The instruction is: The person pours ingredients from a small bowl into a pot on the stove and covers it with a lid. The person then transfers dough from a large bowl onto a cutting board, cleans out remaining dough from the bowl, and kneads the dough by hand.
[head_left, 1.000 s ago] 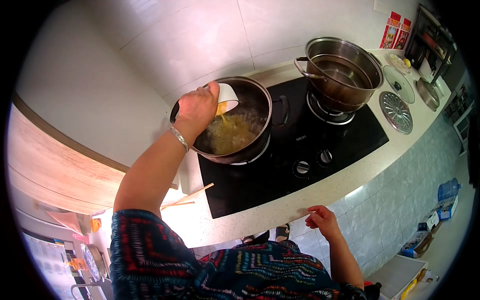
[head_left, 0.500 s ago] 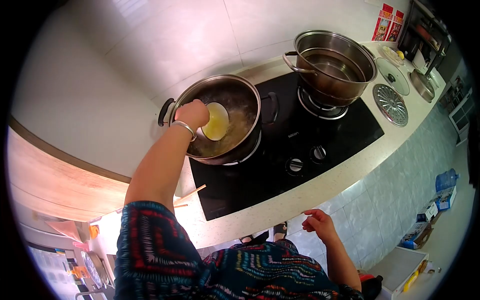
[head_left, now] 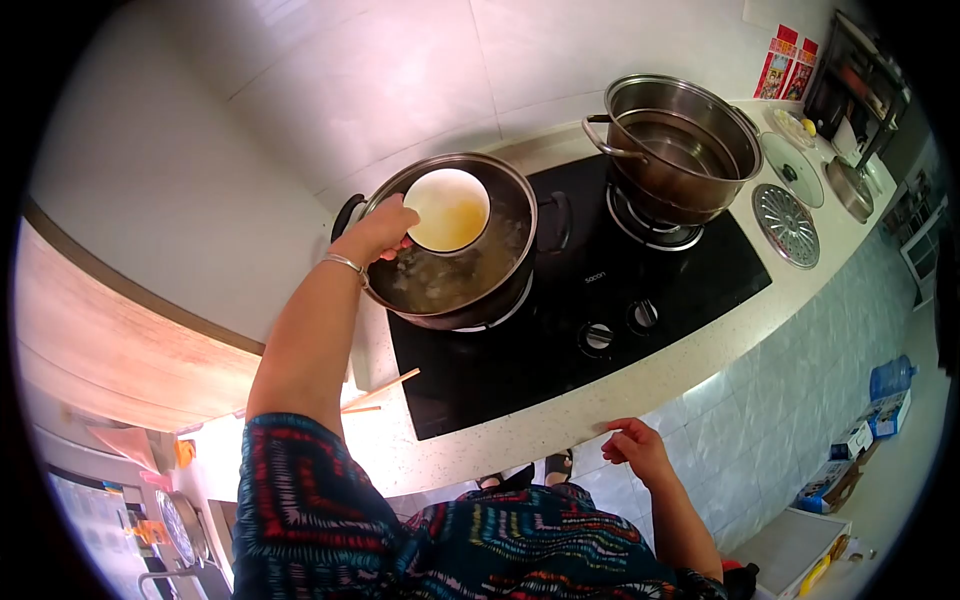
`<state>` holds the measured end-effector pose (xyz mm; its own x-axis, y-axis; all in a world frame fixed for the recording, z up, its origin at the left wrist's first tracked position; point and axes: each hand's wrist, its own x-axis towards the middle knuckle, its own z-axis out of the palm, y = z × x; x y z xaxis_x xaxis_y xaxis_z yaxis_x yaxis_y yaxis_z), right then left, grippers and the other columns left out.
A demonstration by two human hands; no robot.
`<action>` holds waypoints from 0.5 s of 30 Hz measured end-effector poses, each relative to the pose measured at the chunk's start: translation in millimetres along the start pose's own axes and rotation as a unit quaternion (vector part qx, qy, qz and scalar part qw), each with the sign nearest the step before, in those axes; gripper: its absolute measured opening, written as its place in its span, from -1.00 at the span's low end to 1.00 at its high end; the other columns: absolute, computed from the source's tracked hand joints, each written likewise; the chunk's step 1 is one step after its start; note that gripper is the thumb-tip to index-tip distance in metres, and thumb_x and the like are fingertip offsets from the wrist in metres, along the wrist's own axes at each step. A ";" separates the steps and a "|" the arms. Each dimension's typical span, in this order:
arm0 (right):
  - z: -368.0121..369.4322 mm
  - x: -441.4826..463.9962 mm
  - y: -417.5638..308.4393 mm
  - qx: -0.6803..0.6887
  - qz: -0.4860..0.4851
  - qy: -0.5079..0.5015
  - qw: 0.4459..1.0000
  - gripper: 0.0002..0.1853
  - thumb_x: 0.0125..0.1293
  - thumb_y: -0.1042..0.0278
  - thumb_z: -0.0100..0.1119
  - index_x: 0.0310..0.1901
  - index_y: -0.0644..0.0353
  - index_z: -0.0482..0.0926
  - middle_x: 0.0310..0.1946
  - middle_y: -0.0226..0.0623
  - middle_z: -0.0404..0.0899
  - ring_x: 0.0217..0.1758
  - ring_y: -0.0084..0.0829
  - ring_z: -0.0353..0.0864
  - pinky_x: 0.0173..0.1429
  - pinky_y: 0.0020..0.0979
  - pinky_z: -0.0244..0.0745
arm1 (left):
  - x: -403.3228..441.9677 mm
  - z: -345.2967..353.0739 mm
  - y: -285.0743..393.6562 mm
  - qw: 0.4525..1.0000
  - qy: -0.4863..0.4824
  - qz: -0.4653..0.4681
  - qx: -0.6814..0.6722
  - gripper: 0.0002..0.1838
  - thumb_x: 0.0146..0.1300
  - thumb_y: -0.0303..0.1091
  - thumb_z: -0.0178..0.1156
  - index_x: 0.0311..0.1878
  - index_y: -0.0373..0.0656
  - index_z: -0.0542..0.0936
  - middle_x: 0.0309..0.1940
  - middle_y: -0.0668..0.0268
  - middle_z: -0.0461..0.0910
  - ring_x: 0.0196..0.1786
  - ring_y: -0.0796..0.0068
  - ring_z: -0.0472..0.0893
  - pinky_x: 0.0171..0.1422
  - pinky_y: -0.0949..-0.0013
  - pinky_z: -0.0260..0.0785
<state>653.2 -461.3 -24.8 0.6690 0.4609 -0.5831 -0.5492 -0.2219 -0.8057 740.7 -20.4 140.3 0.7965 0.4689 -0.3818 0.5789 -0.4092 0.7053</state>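
My left hand (head_left: 384, 228) grips the rim of a white bowl (head_left: 436, 205) with a dark edge and a little yellow liquid inside. It holds the bowl, tilted towards me, over a large steel pot (head_left: 357, 290) with dark handles. Cloudy liquid with pale bits (head_left: 440, 285) fills the lower part of that pot, which stands on the left burner of a black gas hob (head_left: 480, 370). My right hand (head_left: 635, 447) hangs by the counter's front edge, index finger out and the others loosely bent, holding nothing.
A second steel pot (head_left: 668, 180) stands on the right burner. Right of it on the counter (head_left: 690, 395) lie a perforated steamer plate (head_left: 786, 225) and a glass lid (head_left: 792, 172). Wooden chopsticks (head_left: 395, 385) rest near the hob's left front corner. A wall rises behind the hob.
My left hand has raised the bowl from low inside the pot, and its inside now faces me more. My right hand has hardly moved. The view has shifted slightly.
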 end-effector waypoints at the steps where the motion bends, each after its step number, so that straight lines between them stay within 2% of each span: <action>1: -0.3 0.5 0.9 0.001 -0.002 -0.002 1.000 -0.79 0.21 0.47 -0.05 -0.12 0.26 0.43 -0.46 -0.31 0.53 -0.45 -0.55 0.52 -0.34 -0.58 0.45 | 1.7 -2.7 -2.5 0.999 0.013 0.040 0.032 -0.70 0.06 -0.38 -0.11 -0.11 -0.21 0.30 -0.50 0.14 0.45 -0.60 0.39 0.41 -0.64 0.26 0.20; 2: -0.5 0.6 1.1 0.001 -0.004 -0.005 1.000 -0.79 0.21 0.47 -0.05 -0.12 0.26 0.43 -0.46 -0.31 0.53 -0.45 -0.55 0.52 -0.34 -0.58 0.45 | 8.3 -5.6 -9.4 0.999 0.014 0.039 0.031 -0.70 0.06 -0.38 -0.11 -0.11 -0.21 0.30 -0.50 0.14 0.45 -0.60 0.39 0.41 -0.64 0.26 0.20; 3: -0.3 0.3 0.1 0.000 -0.005 -0.006 1.000 -0.79 0.21 0.47 -0.05 -0.12 0.26 0.43 -0.46 -0.31 0.53 -0.45 -0.55 0.52 -0.34 -0.58 0.45 | 10.8 -7.2 -12.0 0.979 0.086 0.129 0.132 -0.67 0.06 -0.37 -0.10 -0.07 -0.22 0.28 -0.45 0.05 0.48 -0.52 0.24 0.47 -0.54 0.18 0.27; 4: 0.0 0.0 -1.5 -0.008 -0.004 -0.003 1.000 -0.79 0.21 0.47 -0.06 -0.12 0.26 0.43 -0.46 -0.31 0.53 -0.45 -0.55 0.52 -0.34 -0.58 0.45 | 13.2 -8.5 -14.4 0.936 0.156 0.216 0.229 -0.64 0.06 -0.36 -0.09 -0.04 -0.22 0.27 -0.39 -0.03 0.52 -0.45 0.09 0.53 -0.44 0.10 0.35; 5: 0.3 -0.4 -2.7 -0.016 -0.004 0.001 1.000 -0.79 0.21 0.47 -0.06 -0.12 0.25 0.43 -0.46 -0.31 0.53 -0.46 -0.55 0.52 -0.35 -0.58 0.45 | 15.0 -9.0 -17.2 0.936 0.157 0.216 0.229 -0.64 0.06 -0.36 -0.09 -0.04 -0.22 0.27 -0.39 -0.03 0.52 -0.45 0.09 0.53 -0.44 0.10 0.35; 7: 0.5 -1.0 -3.0 -0.020 -0.008 0.001 1.000 -0.80 0.21 0.48 -0.07 -0.13 0.24 0.44 -0.46 -0.30 0.54 -0.45 -0.53 0.54 -0.33 -0.55 0.48 | -13.3 -4.1 4.2 0.871 0.252 0.192 0.376 -0.62 0.06 -0.36 -0.07 -0.03 -0.24 0.24 -0.31 -0.08 0.52 -0.33 -0.06 0.53 -0.28 0.07 0.38; 8: 0.2 -0.8 -3.5 -0.025 -0.012 0.003 1.000 -0.81 0.22 0.49 -0.08 -0.14 0.24 0.45 -0.45 -0.28 0.55 -0.44 -0.51 0.56 -0.32 -0.53 0.50 | -19.1 -4.5 6.8 0.870 0.253 0.191 0.376 -0.62 0.06 -0.36 -0.07 -0.03 -0.24 0.24 -0.31 -0.08 0.52 -0.33 -0.06 0.53 -0.28 0.07 0.38; 10: -0.2 -0.3 -3.5 -0.017 -0.011 -0.002 1.000 -0.81 0.21 0.48 -0.07 -0.13 0.24 0.44 -0.45 -0.29 0.55 -0.45 -0.52 0.55 -0.34 -0.55 0.48 | -26.2 -5.6 9.0 0.820 0.282 0.212 0.450 -0.61 0.06 -0.37 -0.04 -0.02 -0.22 0.22 -0.38 0.06 0.56 -0.41 0.01 0.55 -0.34 0.09 0.40; 11: -0.3 0.2 -3.1 -0.008 -0.010 -0.005 1.000 -0.80 0.21 0.48 -0.06 -0.13 0.25 0.43 -0.45 -0.29 0.54 -0.45 -0.54 0.53 -0.35 -0.58 0.46 | -26.4 -6.7 6.4 0.820 0.282 0.211 0.451 -0.61 0.06 -0.37 -0.04 -0.02 -0.22 0.22 -0.38 0.06 0.56 -0.41 0.01 0.55 -0.34 0.09 0.40; 13: -0.5 0.8 -1.8 -0.006 -0.010 -0.006 1.000 -0.80 0.21 0.47 -0.06 -0.13 0.25 0.43 -0.45 -0.29 0.54 -0.45 -0.54 0.53 -0.35 -0.57 0.46 | -27.1 -9.2 0.4 0.742 0.361 0.279 0.492 -0.61 0.04 -0.38 -0.02 -0.03 -0.18 0.21 -0.44 0.15 0.55 -0.46 0.12 0.56 -0.42 0.15 0.41; 14: -0.7 1.3 -1.9 -0.005 -0.011 -0.007 1.000 -0.80 0.21 0.47 -0.05 -0.13 0.25 0.42 -0.45 -0.29 0.54 -0.45 -0.53 0.53 -0.35 -0.57 0.46 | -27.9 -9.9 -0.9 0.742 0.361 0.278 0.492 -0.61 0.04 -0.38 -0.02 -0.03 -0.18 0.21 -0.44 0.15 0.55 -0.46 0.12 0.56 -0.42 0.15 0.41; 15: -0.8 1.3 -2.5 -0.006 -0.011 -0.008 1.000 -0.80 0.21 0.47 -0.05 -0.13 0.25 0.42 -0.45 -0.29 0.54 -0.45 -0.53 0.53 -0.35 -0.57 0.46 | -31.0 -11.0 0.1 0.719 0.382 0.294 0.500 -0.61 0.04 -0.38 -0.01 -0.03 -0.18 0.22 -0.47 0.18 0.53 -0.49 0.17 0.56 -0.47 0.19 0.41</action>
<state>655.8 -460.9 -23.7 0.6735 0.4787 -0.5633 -0.5286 -0.2208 -0.8197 714.2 -26.5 158.7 0.8482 0.1217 0.5156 0.3213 -0.8919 -0.3181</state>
